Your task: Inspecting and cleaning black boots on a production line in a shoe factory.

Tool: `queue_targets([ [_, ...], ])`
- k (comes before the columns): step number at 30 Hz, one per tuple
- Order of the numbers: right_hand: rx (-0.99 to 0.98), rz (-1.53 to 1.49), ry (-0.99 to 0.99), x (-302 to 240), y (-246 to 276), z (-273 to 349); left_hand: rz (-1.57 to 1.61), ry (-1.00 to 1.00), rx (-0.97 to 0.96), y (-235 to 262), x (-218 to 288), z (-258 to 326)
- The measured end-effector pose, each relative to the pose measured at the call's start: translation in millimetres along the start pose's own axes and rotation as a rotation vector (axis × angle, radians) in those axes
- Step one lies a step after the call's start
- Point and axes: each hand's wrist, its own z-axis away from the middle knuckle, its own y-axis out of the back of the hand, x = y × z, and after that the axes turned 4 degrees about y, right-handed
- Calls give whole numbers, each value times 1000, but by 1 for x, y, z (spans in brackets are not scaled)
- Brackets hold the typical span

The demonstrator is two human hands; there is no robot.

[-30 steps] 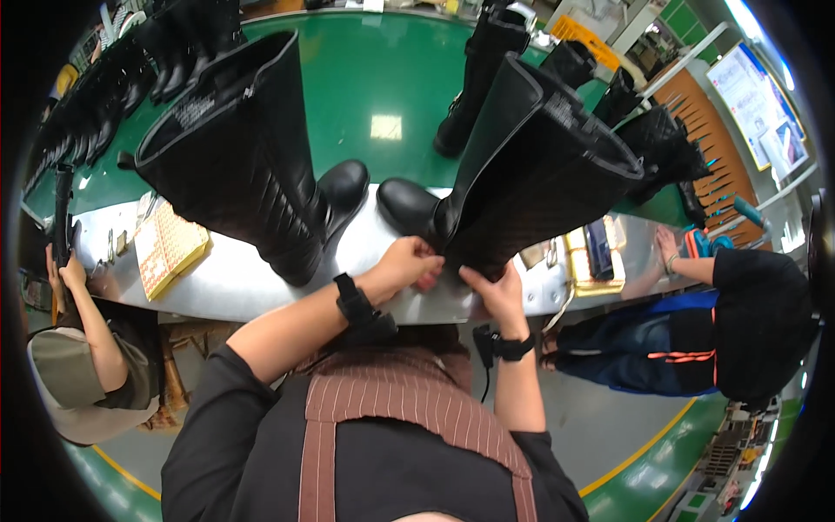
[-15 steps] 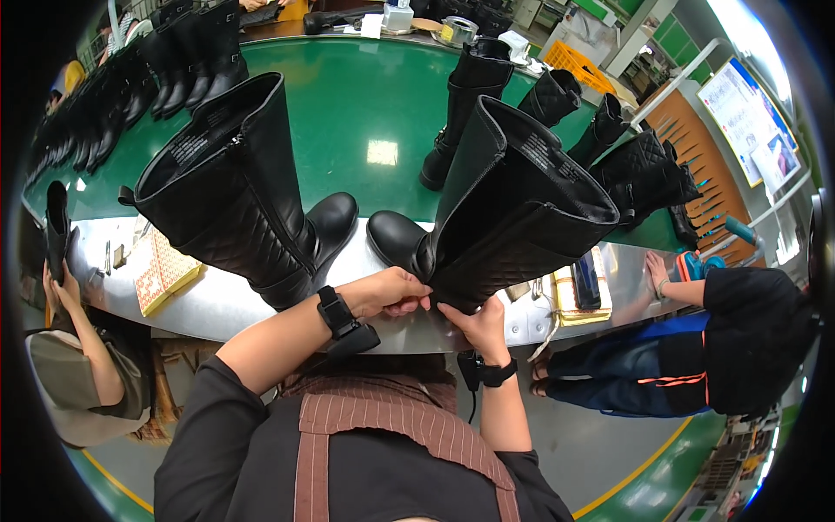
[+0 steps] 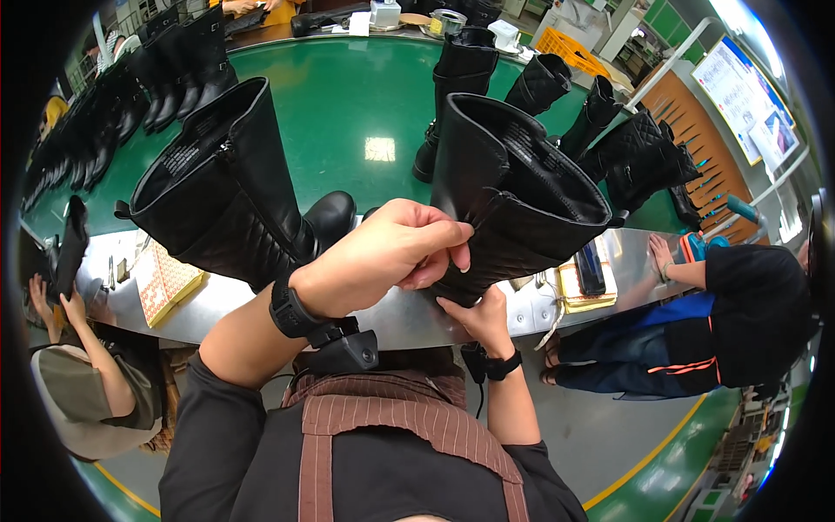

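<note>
I have the tall black boot (image 3: 513, 204) lifted toward me, its open top tipped up at my face and its lower end down between my hands, just above the near edge of the steel worktop (image 3: 400, 317). My left hand (image 3: 391, 252) is curled over the front of the shaft, fingers bent and closed on the quilted panel near its lower edge, thumb tucked underneath. My right hand (image 3: 478, 315) sits below, cupped under the boot's lower part and closed around it, though the boot hides most of its fingers. I judge this boot to be fairly light for its size but floppy: the shaft looks like soft, supple leather that folds where I pinch it, so it wants support at both ends. The smooth upper part seems likely to slip, while the stitched quilting gives my fingers something to bite on. The heel and sole end should be the stiff part, the best place to carry the weight. A second tall black boot (image 3: 226, 200) lies tilted on the worktop just to my left, apart from my hands, and more boots (image 3: 539, 83) stand on the green belt (image 3: 348, 96) beyond.
</note>
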Motion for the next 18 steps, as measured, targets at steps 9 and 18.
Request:
queue_targets([
  [9,-20,-13,15,9,1,-1,-931,-699,621,-4,13,-1],
  [18,-15,-70,-5,8,0,1,-1133,-877,417,-1,44,-16],
])
